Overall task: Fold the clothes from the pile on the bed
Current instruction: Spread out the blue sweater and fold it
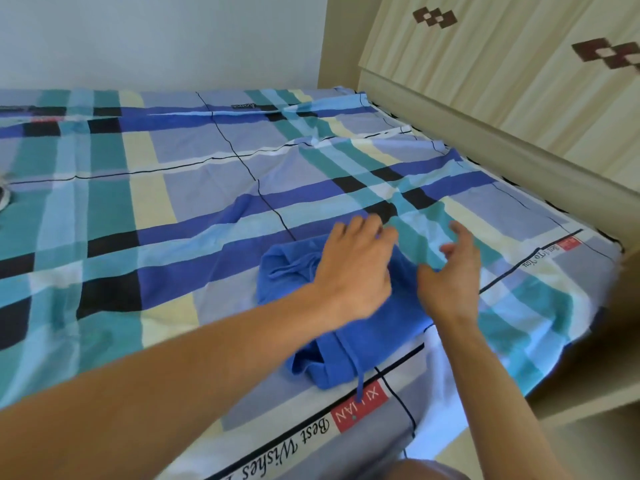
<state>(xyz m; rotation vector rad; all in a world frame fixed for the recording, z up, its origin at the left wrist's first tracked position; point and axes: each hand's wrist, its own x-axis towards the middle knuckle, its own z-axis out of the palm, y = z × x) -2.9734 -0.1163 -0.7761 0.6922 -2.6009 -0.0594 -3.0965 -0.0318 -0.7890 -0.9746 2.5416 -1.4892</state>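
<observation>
A blue garment [332, 355] lies folded into a compact bundle near the bed's front right corner, a drawstring trailing off its near end. My left hand [353, 268] hovers over the bundle's far part, fingers loosely spread, holding nothing. Just to the right, my right hand [450, 271] is open above the garment's right edge, fingers relaxed and slightly blurred. The far part of the garment is hidden under my left hand.
The bed [156, 202] carries a blue, teal and cream plaid sheet with creases. A dark item [5, 195] shows at the far left edge. A cream wardrobe [519, 81] stands along the right side, with a strip of floor [588, 445] beside the bed.
</observation>
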